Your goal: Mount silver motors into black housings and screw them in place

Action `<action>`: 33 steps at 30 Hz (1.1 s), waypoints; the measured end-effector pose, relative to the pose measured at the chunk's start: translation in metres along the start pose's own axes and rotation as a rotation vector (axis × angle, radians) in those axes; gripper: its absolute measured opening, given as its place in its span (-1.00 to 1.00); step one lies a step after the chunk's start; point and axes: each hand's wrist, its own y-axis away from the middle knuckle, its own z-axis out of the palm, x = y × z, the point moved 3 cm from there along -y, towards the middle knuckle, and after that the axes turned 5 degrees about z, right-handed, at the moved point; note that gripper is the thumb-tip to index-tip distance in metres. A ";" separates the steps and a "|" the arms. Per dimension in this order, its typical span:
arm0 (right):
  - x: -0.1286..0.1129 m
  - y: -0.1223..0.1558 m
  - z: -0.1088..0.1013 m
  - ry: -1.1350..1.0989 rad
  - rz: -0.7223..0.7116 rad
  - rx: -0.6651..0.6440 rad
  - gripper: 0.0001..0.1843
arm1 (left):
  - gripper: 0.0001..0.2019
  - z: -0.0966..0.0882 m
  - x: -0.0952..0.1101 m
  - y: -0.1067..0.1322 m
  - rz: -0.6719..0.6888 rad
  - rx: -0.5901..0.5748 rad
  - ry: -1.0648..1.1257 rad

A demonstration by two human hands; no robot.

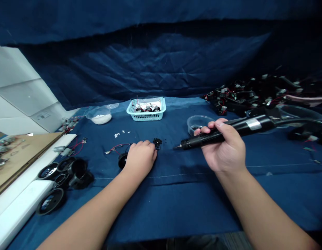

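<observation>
My right hand [224,146] is wrapped round a black electric screwdriver [202,140], held above the cloth with its bit pointing left. A cable runs from its rear end to the right. My left hand [141,154] rests low on the cloth with curled fingers; their tips are hidden. Just beside its fingers lies a small pile of black screws [157,141]. A round black housing [122,160] shows partly from behind the left hand. Red and black wires with a small metal-ended part [108,152] stretch out near it.
A light blue basket [146,117] holds motors and wires at the back. Clear tubs stand left [99,116] and right [193,121]. Black ring-shaped housings [79,170] cluster at left, near wired motors [65,150]. A heap of black wired assemblies [236,95] fills the back right.
</observation>
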 end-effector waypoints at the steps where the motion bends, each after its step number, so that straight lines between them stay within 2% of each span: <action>1: 0.000 0.000 0.000 -0.008 0.009 -0.005 -0.72 | -0.82 -0.001 0.002 0.000 0.005 0.016 0.050; 5: -0.004 -0.001 0.001 -0.044 0.058 0.018 -0.84 | -0.90 -0.002 0.015 0.003 0.014 0.062 0.296; 9: -0.009 -0.001 0.002 -0.078 0.082 0.068 -0.86 | -0.87 0.002 0.022 0.009 -0.112 0.122 0.781; 11: -0.011 -0.001 0.003 -0.088 0.097 0.069 -0.86 | -0.82 0.005 0.022 0.010 -0.160 0.126 0.928; 14: -0.012 0.002 0.005 -0.088 0.115 0.040 -0.88 | -0.79 0.006 0.023 0.011 -0.170 0.146 0.963; 18: -0.013 0.004 0.006 -0.076 0.110 0.012 -0.88 | -0.83 0.003 0.024 0.011 -0.119 0.183 0.896; 23: -0.011 0.006 0.007 -0.061 0.088 0.004 -0.87 | -0.85 0.002 0.025 0.011 -0.118 0.194 0.877; 33: -0.013 0.007 0.007 -0.067 0.064 -0.021 -0.87 | -0.82 0.009 0.024 0.010 -0.213 0.158 1.051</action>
